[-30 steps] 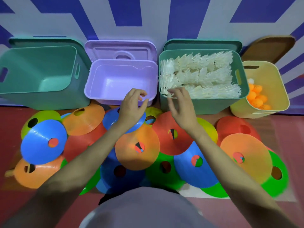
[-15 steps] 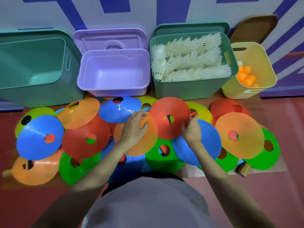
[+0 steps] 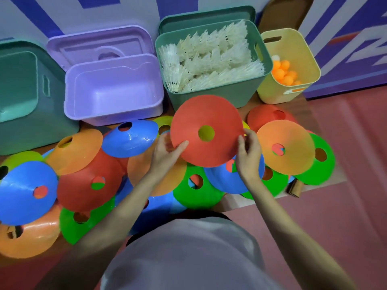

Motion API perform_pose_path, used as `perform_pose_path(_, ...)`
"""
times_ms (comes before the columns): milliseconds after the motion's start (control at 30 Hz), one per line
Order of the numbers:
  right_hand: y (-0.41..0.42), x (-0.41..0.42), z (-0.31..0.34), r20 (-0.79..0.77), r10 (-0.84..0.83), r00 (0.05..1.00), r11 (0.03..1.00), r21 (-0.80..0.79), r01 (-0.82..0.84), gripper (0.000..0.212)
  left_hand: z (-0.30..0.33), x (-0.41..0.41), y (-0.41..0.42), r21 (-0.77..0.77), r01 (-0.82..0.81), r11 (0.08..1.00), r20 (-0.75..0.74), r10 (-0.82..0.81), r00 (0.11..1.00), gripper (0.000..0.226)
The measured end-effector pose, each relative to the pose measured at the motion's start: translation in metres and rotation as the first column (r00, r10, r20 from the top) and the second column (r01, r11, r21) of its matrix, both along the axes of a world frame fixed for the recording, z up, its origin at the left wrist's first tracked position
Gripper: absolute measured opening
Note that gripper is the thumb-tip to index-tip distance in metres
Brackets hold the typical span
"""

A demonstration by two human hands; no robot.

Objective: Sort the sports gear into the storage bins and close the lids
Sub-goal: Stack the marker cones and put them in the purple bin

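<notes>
Both hands hold one red disc cone [image 3: 206, 130] by its rim. The left hand [image 3: 167, 152] pinches the lower left edge, thumb on top and fingers beneath; the right hand [image 3: 249, 151] grips the right edge with curled fingers. The red disc cone is lifted above the pile, in front of the green bin of shuttlecocks [image 3: 211, 65], and a yellow-green cone shows through its centre hole.

Around and below the red disc cone, other cones lie overlapping on the floor: a blue cone [image 3: 129, 138] to its left, tilted; an orange cone [image 3: 285, 146] just to its right, overlapping a green cone [image 3: 318, 160]; another blue cone [image 3: 222, 181] and a green one [image 3: 196, 189] beneath the wrists. Farther left of the red disc cone sit an orange cone [image 3: 76, 150], a red cone [image 3: 90, 181] and a large blue cone [image 3: 26, 192].

Behind the red disc cone, to the left of the shuttlecock bin, stands a purple bin [image 3: 113, 91] with its lid [image 3: 100, 46] leaning behind it, then a teal bin [image 3: 25, 91]. To the right of the shuttlecock bin, a yellow bin [image 3: 291, 59] holds orange table tennis balls [image 3: 284, 73].
</notes>
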State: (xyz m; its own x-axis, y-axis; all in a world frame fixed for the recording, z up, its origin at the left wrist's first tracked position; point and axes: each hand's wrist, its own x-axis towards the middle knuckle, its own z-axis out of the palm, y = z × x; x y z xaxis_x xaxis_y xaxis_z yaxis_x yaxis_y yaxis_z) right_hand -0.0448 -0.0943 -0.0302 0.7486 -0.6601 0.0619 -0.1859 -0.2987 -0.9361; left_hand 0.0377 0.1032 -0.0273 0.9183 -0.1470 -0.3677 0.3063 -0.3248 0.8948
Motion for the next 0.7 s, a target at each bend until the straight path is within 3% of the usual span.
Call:
perform_pose_path(67, 0.0, -0.006, -0.004, -0.018, 0.064, 0.998, 0.997, 0.039, -0.063, 0.02, 0.004, -0.002, -0.009, -0.092, 0.015, 0.996, -0.057, -0.021, 0.998, 0.026)
perform_pose_path(133, 0.001, -0.013, -0.009, -0.027, 0.07, 0.997, 0.996, 0.051, -0.068, 0.018, 0.005, -0.003, -0.015, -0.199, -0.017, 0.98, -0.141, -0.012, 0.99, 0.01)
perform_pose_path(200, 0.001, -0.021, -0.014, -0.032, 0.031, 0.999, 0.997, 0.078, -0.028, 0.014, 0.003, -0.004, -0.02, -0.229, -0.05, 0.972, -0.175, 0.01, 0.984, 0.013)
perform_pose_path(333, -0.004, -0.035, -0.021, -0.079, -0.056, 0.995, 0.994, 0.092, 0.063, 0.01, -0.005, -0.012, -0.024, -0.109, 0.052, 0.993, -0.056, -0.058, 0.997, 0.02)
perform_pose_path(433, -0.011, -0.045, -0.026, -0.129, -0.2, 0.971, 0.979, -0.058, 0.194, 0.016, -0.009, -0.016, -0.025, -0.075, 0.07, 0.995, -0.033, -0.073, 0.997, 0.018)
perform_pose_path(533, -0.022, -0.054, -0.033, -0.333, -0.338, 0.88, 0.929, -0.264, 0.257, 0.038, -0.01, -0.016, -0.024, -0.056, 0.027, 0.998, -0.017, -0.028, 0.999, 0.014)
perform_pose_path(600, -0.025, -0.057, -0.035, -0.485, -0.364, 0.795, 0.922, -0.312, 0.231, 0.049, -0.009, -0.015, -0.022, -0.051, 0.011, 0.999, -0.006, -0.011, 1.0, 0.018)
perform_pose_path(700, -0.026, -0.063, -0.042, -0.567, -0.321, 0.759, 0.935, -0.315, 0.161, 0.042, -0.009, -0.013, -0.018, -0.021, 0.016, 1.0, 0.009, -0.016, 1.0, 0.023)
